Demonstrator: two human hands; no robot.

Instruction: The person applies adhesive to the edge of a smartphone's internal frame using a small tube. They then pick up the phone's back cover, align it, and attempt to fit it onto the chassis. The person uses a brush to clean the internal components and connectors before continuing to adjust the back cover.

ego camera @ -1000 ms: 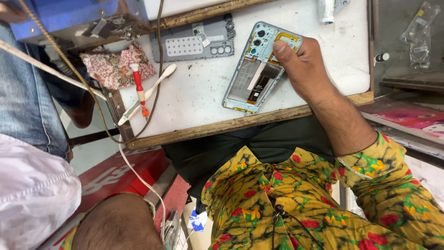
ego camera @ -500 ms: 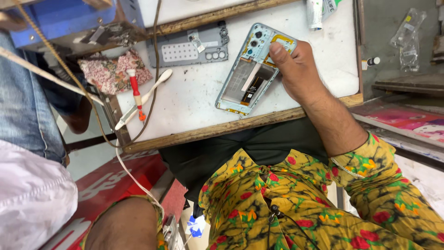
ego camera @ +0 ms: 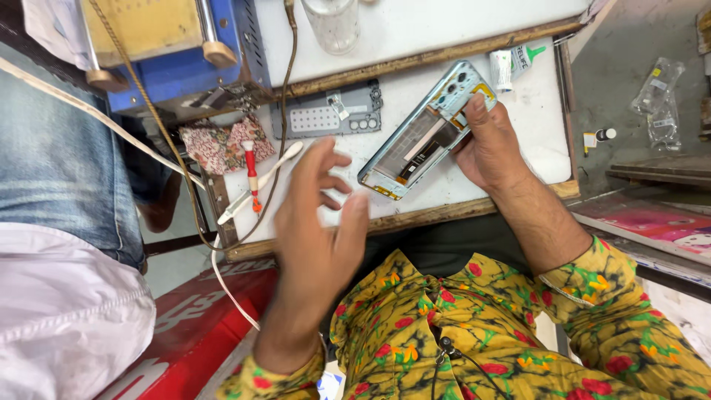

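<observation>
Opened smartphone (ego camera: 422, 137): light blue-silver frame, back cover off, interior exposed. Lies flat on the white table (ego camera: 444, 30), set diagonally, camera end pointing up-right, lower end pointing down-left near the table's wooden front edge. Camera cluster with several round lens openings sits at the upper end, with a yellow part beside it. A pale plate, dark board sections and a thin ribbon show inside. Right hand (ego camera: 492, 144) rests on the upper right edge, fingers (ego camera: 474, 111) touching the frame.

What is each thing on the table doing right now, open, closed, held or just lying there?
Phone: back off, insides showing, held by right hand.
Left hand: open, empty, raised above the table.
Grey cover: lying flat.
Red screwdriver: lying untouched.
Glue tube: capped, lying down.
</observation>
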